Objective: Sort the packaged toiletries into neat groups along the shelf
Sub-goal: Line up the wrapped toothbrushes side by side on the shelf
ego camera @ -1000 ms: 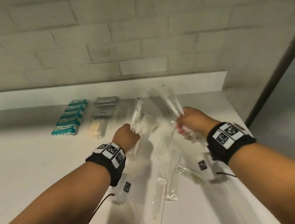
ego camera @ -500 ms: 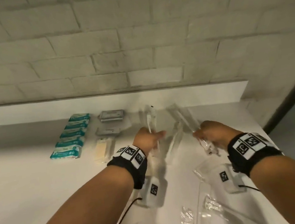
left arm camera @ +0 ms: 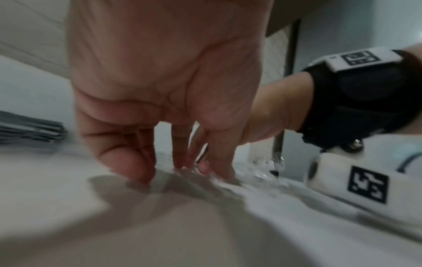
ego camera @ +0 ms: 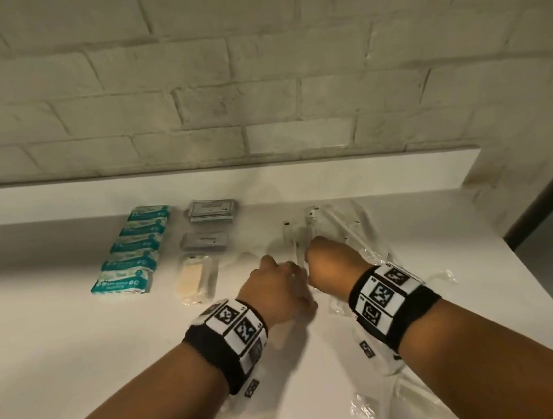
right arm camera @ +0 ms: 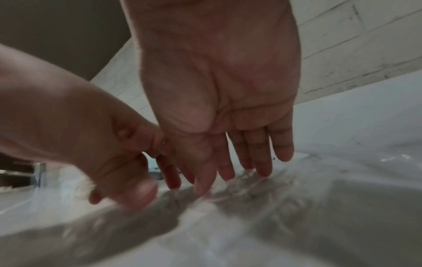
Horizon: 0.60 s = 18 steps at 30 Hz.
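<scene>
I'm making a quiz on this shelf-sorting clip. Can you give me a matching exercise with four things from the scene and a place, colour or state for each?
Things:
1. teal packets
2. grey sachets
3. cream bar in clear wrap
4. clear-wrapped sticks

Descriptions:
A. under the fingertips of both hands
B. leftmost row, running from front to back
C. stacked at the back, next to the teal row
D. nearest item in the middle column

Pairs: 1-B, 2-C, 3-D, 4-A
</scene>
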Available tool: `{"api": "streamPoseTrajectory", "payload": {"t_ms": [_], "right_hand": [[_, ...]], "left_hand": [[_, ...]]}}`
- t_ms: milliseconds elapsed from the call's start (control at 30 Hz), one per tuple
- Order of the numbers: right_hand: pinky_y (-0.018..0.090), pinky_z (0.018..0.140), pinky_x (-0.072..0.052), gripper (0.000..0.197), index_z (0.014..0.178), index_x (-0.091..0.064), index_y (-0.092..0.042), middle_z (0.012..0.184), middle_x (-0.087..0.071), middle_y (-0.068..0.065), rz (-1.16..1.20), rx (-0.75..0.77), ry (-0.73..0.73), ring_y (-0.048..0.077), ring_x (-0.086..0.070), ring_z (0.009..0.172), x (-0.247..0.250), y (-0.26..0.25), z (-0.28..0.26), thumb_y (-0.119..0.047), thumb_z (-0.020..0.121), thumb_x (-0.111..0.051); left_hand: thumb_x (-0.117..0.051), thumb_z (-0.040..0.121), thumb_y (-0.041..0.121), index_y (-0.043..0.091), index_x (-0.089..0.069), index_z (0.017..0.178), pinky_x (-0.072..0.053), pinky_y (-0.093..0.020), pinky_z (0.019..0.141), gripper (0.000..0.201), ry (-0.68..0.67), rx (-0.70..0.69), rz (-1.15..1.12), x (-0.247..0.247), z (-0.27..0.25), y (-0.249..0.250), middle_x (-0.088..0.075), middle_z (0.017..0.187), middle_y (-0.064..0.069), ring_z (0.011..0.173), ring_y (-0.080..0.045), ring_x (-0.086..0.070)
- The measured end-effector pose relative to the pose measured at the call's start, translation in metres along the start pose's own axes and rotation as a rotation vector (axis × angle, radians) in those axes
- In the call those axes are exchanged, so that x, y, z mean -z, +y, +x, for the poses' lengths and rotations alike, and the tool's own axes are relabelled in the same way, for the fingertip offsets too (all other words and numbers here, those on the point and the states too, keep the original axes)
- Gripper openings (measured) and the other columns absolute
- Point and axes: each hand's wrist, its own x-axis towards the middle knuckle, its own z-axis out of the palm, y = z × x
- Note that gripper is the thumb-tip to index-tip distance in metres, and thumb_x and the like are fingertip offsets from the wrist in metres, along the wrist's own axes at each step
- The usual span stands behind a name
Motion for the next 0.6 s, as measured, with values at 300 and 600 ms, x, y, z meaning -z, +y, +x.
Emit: {"api": "streamPoseTrajectory", "payload": {"t_ms": [300,600], "right_hand": [[0.034,0.085,-0.051,0.044,0.127,-0.05,-0.01,0.115,-0.061,0.012,0.147,-0.168,0.1,0.029,-0.061,0.104,-0.008,0.017,0.004,-0.016,0.085,-0.062],[0.037,0.094,-0.047,0.054,0.128,-0.051,-0.012,0.127,-0.048,0.012,0.169,-0.124,0.05,0.029,-0.055,0.112,-0.007,0.022,-0.006,-0.041,0.084,-0.065]], "left_hand": [[-0.065,0.083,0.024,-0.001,-0.044,0.123,-0.044,-0.027,0.073,0.051,0.095,0.361,-0.183,0.015,0.005,0.0,-0.061,0.115,-0.013,0.108,-0.027,-0.061],[-0.068,0.079,0.05,0.015,-0.045,0.13,-0.047,-0.032,0.089,0.066,0.146,0.112,-0.123,0.005,-0.007,0.005,-0.051,0.123,-0.01,0.108,-0.028,-0.058]]}}
